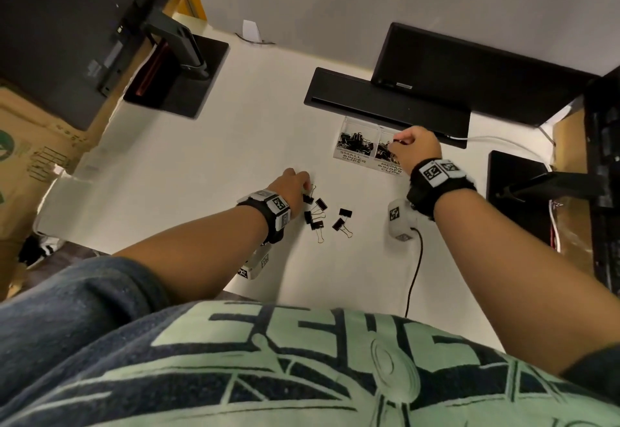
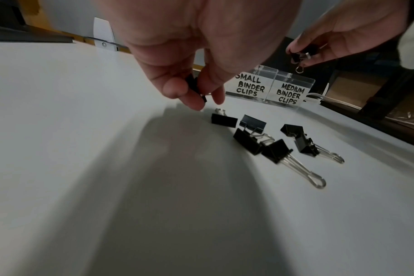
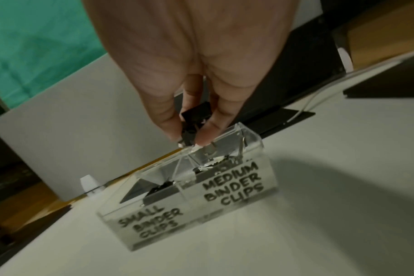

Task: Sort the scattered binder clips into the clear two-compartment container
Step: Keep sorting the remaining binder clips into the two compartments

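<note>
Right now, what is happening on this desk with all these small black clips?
A person is sorting binder clips into a clear two-compartment container labelled for small and medium clips. The right hand pinches a black clip just above the medium compartment. The left hand pinches another clip at the edge of the loose clips on the white desk. Both compartments already hold clips, and several more lie unsorted.

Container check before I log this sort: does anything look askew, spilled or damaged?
Nothing stands out. The container sits flat, both compartments hold clips, and the loose clips lie on the desk, not yet sorted.
</note>
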The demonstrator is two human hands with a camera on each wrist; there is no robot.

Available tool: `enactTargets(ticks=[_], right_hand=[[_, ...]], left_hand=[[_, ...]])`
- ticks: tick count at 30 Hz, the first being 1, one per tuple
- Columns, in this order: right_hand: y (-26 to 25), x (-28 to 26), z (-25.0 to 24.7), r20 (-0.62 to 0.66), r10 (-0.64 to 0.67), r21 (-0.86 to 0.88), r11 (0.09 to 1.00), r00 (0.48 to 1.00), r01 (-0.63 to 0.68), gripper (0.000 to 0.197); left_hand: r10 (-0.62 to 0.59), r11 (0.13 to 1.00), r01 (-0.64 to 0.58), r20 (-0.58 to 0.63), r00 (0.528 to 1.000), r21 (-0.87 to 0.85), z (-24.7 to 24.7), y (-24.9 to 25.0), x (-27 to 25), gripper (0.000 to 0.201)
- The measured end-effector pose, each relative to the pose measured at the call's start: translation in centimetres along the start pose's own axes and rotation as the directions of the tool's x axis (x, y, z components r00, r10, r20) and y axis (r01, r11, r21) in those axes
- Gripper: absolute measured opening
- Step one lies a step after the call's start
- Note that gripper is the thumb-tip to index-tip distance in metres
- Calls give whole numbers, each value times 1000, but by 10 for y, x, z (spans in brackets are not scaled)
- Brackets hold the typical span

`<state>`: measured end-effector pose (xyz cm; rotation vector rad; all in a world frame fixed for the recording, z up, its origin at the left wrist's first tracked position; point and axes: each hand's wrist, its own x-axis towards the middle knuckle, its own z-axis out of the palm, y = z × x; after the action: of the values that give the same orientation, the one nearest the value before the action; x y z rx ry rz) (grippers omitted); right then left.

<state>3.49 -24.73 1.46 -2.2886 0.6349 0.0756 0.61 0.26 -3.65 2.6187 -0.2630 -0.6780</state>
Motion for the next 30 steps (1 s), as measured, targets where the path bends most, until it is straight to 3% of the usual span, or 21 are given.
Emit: enactTargets(ticks=[7, 11, 14, 18, 21, 26, 30], right_hand=[[6, 5, 5, -33, -7, -120, 993, 999, 3, 27], [2, -15, 12, -17, -137, -173, 976, 990, 132, 24], [3, -44, 30, 153, -218, -200, 948, 964, 246, 25], [16, -79, 60, 484, -189, -350, 853, 855, 387, 36], [27, -88, 70, 553, -191, -388, 802, 811, 454, 43], [42, -88, 69, 476, -200, -363, 842, 856, 399, 19], [52, -85, 59, 413, -161, -316, 898, 897, 307, 15]], left_hand=[[49, 995, -53, 58, 997, 83, 1, -4, -2, 39], [68, 994, -73, 68, 995, 81, 2, -2, -1, 35], [62, 995, -67, 64, 996, 72, 3, 2, 0, 26], [94, 986, -106, 94, 991, 128, 4, 8, 3, 23], [103, 978, -124, 124, 987, 171, 5, 12, 4, 23], [114, 964, -147, 152, 982, 223, 9, 20, 6, 26], [147, 959, -181, 163, 976, 219, 10, 32, 9, 25]])
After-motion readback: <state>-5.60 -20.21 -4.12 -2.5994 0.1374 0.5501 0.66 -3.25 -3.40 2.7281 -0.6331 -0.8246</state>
